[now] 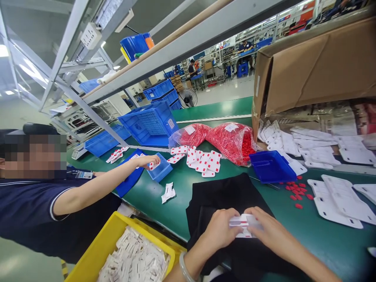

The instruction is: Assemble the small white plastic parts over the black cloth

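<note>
Two hands: left hand (220, 227) and right hand (266, 231) close together over black cloth (219, 192); fingers of both closed on one small part.
White part (244, 221): between the hands, pinched at its left and right ends, red marks near its middle; fingers hide the ends.
Yellow bin (88, 254): low at left, heaped with loose white pieces (132, 254).
Light-blue tray (161, 174): co-worker's hand (150, 160) just over it, gripping a white-and-red piece.
Dark-blue tray (272, 168): beyond the right hand; scattered red pieces (296, 192) just beside it.
Clear bags (226, 141): two, lying side by side, filled with red bits.
Cardboard box (311, 70): back right, white plates (314, 147) piled at its open side.
Worktop (158, 211): green; red-marked plates (205, 161) mid-way, plain flat plates (337, 201) at right.
Room: co-worker (58, 196) at left in dark shirt; standing fan (188, 98), blue crates (160, 92), distant people at benches.
</note>
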`<state>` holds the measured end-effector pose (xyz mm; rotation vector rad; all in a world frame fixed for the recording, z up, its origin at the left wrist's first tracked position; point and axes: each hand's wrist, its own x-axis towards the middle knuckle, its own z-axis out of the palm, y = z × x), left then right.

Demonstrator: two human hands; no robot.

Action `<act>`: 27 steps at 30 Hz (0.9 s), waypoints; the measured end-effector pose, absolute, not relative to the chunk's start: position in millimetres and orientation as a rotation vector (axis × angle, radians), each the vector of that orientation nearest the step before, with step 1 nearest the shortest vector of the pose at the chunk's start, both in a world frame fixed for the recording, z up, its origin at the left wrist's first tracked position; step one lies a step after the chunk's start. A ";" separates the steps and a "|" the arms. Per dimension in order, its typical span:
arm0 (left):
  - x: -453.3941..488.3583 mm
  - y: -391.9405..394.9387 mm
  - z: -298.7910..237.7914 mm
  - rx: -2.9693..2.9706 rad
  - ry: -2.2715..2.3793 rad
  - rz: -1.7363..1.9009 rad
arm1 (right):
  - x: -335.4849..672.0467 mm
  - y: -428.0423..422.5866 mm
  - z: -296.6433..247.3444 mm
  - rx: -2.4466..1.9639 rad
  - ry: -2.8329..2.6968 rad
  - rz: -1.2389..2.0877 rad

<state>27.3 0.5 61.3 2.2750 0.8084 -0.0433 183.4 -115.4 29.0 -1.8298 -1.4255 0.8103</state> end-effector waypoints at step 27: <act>36.7 13.8 56.0 2.468 0.780 0.568 | 196.0 -106.8 18.2 -1.835 -1.532 -0.170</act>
